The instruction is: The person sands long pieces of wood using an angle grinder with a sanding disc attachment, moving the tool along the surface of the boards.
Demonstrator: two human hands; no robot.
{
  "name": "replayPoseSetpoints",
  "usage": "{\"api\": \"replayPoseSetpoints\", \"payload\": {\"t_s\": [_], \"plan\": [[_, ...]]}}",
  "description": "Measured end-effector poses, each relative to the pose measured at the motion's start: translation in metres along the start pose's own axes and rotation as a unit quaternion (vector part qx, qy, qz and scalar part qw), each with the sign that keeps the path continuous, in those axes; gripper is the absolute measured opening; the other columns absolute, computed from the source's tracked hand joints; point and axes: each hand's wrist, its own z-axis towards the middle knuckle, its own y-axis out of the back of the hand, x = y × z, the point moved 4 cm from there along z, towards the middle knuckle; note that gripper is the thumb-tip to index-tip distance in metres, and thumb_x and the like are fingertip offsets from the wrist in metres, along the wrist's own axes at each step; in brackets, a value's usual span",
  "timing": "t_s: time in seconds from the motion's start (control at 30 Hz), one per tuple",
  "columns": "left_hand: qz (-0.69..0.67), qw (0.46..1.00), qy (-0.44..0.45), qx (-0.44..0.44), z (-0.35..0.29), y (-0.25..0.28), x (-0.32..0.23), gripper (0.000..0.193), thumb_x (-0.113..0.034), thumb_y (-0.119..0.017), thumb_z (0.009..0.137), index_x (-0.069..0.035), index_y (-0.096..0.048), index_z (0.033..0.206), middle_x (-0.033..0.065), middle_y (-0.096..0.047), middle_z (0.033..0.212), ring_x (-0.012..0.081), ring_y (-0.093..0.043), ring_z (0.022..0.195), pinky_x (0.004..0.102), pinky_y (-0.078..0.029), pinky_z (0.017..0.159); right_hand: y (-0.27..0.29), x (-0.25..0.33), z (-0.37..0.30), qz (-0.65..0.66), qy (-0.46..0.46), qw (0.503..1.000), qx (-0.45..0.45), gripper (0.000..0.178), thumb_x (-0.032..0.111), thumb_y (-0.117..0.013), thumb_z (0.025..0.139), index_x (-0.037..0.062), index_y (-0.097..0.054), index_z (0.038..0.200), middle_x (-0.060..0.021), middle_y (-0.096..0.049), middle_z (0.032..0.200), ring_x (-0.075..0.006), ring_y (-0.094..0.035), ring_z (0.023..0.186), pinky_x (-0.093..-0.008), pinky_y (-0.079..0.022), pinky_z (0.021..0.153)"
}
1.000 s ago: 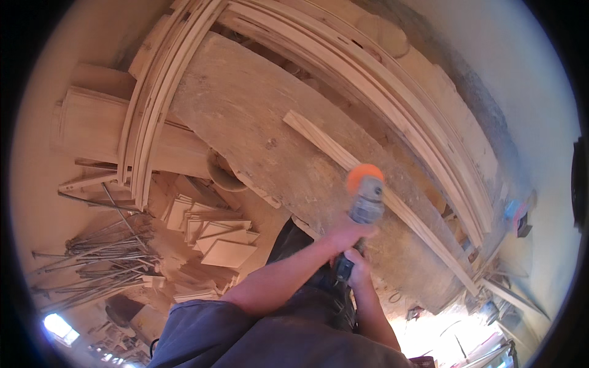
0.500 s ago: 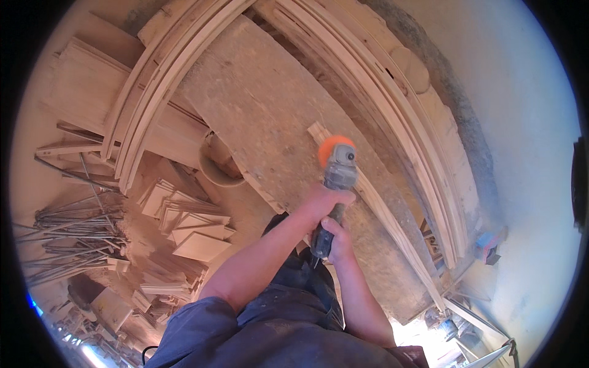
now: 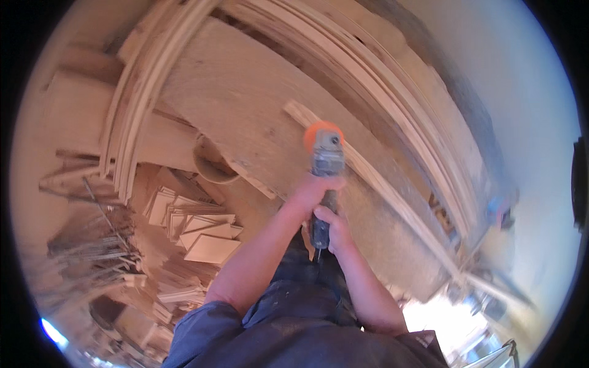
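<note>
Both my hands hold a grey and black angle grinder with an orange disc. My left hand is wrapped round its body behind the head. Nearer to me, my right hand grips the dark rear handle, thumb on top. A long, narrow wooden strip lies slantwise on the dusty wooden workbench. The disc is over the strip close to its far end; whether they touch I cannot tell. A cord comes out of the grinder's rear end.
Long wooden strips lie along the bench's far right side, by the wall. More strips cross at the upper left. On the floor at left are a bucket, stacked wooden pieces and a heap of thin rods.
The whole view has shifted, so the bench appears further left and higher. The grinder's disc sits slightly further from the strip's far end. Both hands keep their hold.
</note>
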Motion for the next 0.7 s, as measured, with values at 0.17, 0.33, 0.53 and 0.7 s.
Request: {"api": "replayPoseSetpoints", "payload": {"t_s": [0.17, 0.33, 0.53, 0.7], "plan": [[0.045, 0.999, 0.011, 0.005, 0.005, -0.022, 0.060, 0.022, -0.022, -0.077, 0.084, -0.002, -0.070, 0.086, 0.0102, -0.068, 0.074, 0.0226, -0.066, 0.061, 0.0375, -0.054, 0.060, 0.055, -0.014, -0.029, -0.024, 0.002, 1.000, -0.011, 0.041, 0.024, -0.078, 0.087, 0.0033, -0.059, 0.116, -0.0091, -0.067, 0.084, -0.0191, -0.067, 0.067, -0.0335, -0.057, 0.059], [0.054, 0.998, 0.013, 0.034, -0.003, -0.084, 0.119, 0.022, -0.022, -0.073, 0.085, 0.000, -0.068, 0.086, 0.0132, -0.068, 0.076, 0.0245, -0.067, 0.065, 0.0370, -0.055, 0.064, 0.126, -0.019, -0.070, 0.000, 0.054, 0.998, -0.012, 0.049, 0.023, -0.081, 0.087, 0.0024, -0.058, 0.126, -0.0073, -0.065, 0.084, -0.0166, -0.064, 0.067, -0.0318, -0.056, 0.060], [0.097, 0.993, 0.020, 0.064, -0.012, -0.178, 0.222, 0.018, -0.017, -0.075, 0.083, -0.002, -0.067, 0.087, 0.0098, -0.066, 0.075, 0.0222, -0.065, 0.062, 0.0362, -0.054, 0.060, 0.247, -0.044, -0.134, 0.025, 0.079, 0.996, -0.045, 0.038, 0.025, -0.081, 0.082, 0.0044, -0.068, 0.111, -0.0052, -0.068, 0.084, -0.0149, -0.065, 0.069, -0.0318, -0.052, 0.064], [0.180, 0.976, 0.041, 0.112, -0.008, -0.259, 0.328, 0.023, -0.021, -0.076, 0.083, 0.000, -0.069, 0.088, 0.0108, -0.067, 0.077, 0.0241, -0.067, 0.064, 0.0376, -0.055, 0.061, 0.347, -0.050, -0.217, 0.089, 0.103, 0.986, -0.100, 0.025, 0.026, -0.079, 0.083, 0.0039, -0.070, 0.092, -0.0057, -0.068, 0.078, -0.0151, -0.064, 0.066, -0.0306, -0.051, 0.060]]}}
